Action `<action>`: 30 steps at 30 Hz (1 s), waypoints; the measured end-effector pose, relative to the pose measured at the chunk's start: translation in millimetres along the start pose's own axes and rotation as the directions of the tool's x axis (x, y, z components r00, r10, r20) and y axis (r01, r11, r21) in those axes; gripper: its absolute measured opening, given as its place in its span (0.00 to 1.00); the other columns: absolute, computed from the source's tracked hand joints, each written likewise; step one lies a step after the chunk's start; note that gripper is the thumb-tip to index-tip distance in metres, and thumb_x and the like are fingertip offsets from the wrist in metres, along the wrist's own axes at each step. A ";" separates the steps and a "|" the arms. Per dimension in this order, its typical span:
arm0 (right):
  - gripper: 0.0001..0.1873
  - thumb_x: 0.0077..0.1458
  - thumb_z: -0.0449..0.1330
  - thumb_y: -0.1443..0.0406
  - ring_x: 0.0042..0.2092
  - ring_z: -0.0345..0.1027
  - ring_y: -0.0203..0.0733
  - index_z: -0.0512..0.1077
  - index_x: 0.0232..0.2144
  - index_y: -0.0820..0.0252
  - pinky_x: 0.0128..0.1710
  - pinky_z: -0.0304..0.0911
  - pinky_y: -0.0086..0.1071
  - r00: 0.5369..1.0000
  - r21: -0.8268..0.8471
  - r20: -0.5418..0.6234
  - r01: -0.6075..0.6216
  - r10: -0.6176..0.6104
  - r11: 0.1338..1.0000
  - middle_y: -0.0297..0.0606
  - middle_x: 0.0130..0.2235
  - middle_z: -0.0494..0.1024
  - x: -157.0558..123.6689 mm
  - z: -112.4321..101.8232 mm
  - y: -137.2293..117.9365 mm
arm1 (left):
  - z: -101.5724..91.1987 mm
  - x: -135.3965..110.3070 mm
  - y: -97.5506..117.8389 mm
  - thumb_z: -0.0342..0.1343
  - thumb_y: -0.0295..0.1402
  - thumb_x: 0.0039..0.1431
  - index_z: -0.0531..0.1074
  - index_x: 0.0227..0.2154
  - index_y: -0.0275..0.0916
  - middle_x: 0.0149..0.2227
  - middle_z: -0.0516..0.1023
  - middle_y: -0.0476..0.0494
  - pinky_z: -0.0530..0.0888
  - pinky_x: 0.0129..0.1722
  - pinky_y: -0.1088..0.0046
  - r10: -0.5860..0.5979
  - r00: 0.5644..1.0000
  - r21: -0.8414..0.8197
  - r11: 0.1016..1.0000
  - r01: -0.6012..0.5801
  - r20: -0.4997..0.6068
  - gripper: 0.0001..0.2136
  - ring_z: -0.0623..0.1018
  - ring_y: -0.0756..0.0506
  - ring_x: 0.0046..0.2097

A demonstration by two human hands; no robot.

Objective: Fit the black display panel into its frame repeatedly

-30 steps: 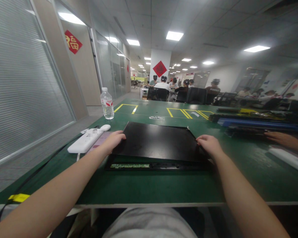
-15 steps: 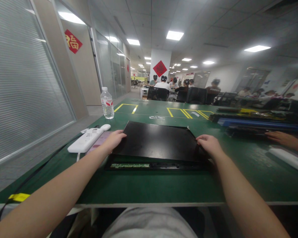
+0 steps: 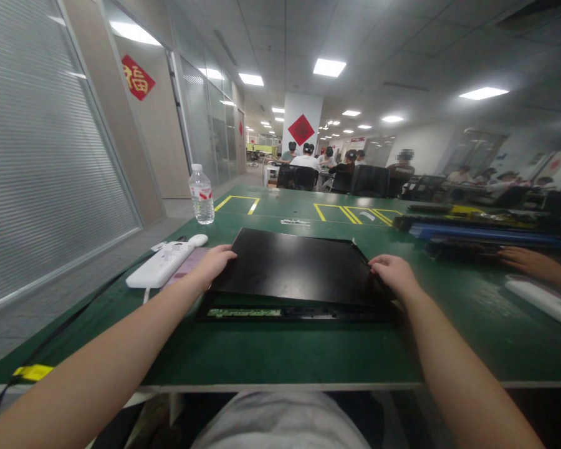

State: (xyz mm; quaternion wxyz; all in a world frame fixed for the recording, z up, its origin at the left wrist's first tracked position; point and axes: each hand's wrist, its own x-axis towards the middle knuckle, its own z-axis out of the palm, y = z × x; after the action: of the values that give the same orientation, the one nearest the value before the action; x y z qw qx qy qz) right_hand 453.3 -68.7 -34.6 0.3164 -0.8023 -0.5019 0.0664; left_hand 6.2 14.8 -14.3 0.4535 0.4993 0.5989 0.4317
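Clamped at nine and three o'clock by left hand [image 3: 214, 263] and right hand [image 3: 393, 272], black panel [image 3: 299, 267] over tray [image 3: 243, 313]; uneven pull risks slipping, jamming.

Open office: glass wall [image 3: 51, 162] with blinds left, ceiling lights [image 3: 329, 67] overhead, green table [image 3: 280, 349], black chairs [image 3: 369, 181] behind.

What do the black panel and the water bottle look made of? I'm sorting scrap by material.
The black panel, held at its side edges by the left hand and right hand, looks like matte plastic or painted metal: flat, dull, only a faint sheen. The water bottle looks like clear thin plastic, see-through with a printed label.
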 end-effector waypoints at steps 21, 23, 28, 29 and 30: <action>0.12 0.50 0.59 0.70 0.31 0.72 0.39 0.82 0.33 0.59 0.28 0.62 0.27 0.998 0.065 0.033 -0.048 0.046 0.997 0.38 0.32 0.83 0.4 -1.1 -1.9 | 2.3 -7.3 5.6 0.58 0.26 0.46 0.76 0.39 0.41 0.25 0.79 0.48 0.77 0.28 0.68 -0.070 0.997 -0.076 0.995 0.071 0.018 0.15 0.82 0.40 0.30; 0.12 0.50 0.59 0.70 0.30 0.72 0.38 0.82 0.33 0.59 0.27 0.61 0.27 0.998 0.063 0.036 -0.050 0.048 0.997 0.38 0.32 0.83 0.5 -1.3 -2.3 | 2.5 -7.8 5.8 0.58 0.26 0.46 0.75 0.37 0.42 0.25 0.78 0.49 0.76 0.27 0.68 -0.071 0.997 -0.063 0.995 0.072 0.015 0.13 0.81 0.41 0.29; 0.12 0.50 0.59 0.70 0.28 0.70 0.36 0.82 0.34 0.59 0.25 0.62 0.26 0.998 0.081 0.043 -0.059 0.055 0.995 0.38 0.32 0.83 -1.7 -2.2 -3.9 | 1.1 -6.8 4.4 0.57 0.28 0.46 0.75 0.37 0.43 0.26 0.80 0.49 0.77 0.29 0.68 -0.025 1.000 -0.005 1.000 0.025 0.013 0.13 0.81 0.41 0.30; 0.12 0.50 0.59 0.70 0.27 0.70 0.36 0.82 0.34 0.59 0.24 0.62 0.26 0.997 0.087 0.045 -0.063 0.059 0.994 0.38 0.32 0.83 -2.3 -2.4 -4.1 | 0.4 -6.7 4.1 0.58 0.29 0.46 0.75 0.37 0.43 0.28 0.81 0.48 0.77 0.30 0.69 0.003 1.000 0.032 0.999 -0.004 0.005 0.13 0.82 0.41 0.31; 0.12 0.50 0.59 0.70 0.26 0.69 0.35 0.82 0.34 0.59 0.24 0.61 0.26 0.997 0.095 0.047 -0.070 0.066 0.993 0.38 0.32 0.83 -2.8 -2.4 -4.3 | -0.3 -6.6 3.9 0.58 0.30 0.45 0.76 0.37 0.42 0.29 0.82 0.48 0.77 0.31 0.69 0.045 0.999 0.082 0.996 -0.043 -0.018 0.12 0.82 0.41 0.32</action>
State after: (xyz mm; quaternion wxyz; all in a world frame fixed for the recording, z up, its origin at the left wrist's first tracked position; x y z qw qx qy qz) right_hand 449.7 -70.8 -30.8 0.3413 -0.8010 -0.4773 0.1188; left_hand 7.4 8.7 -9.8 0.4172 0.5261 0.6093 0.4218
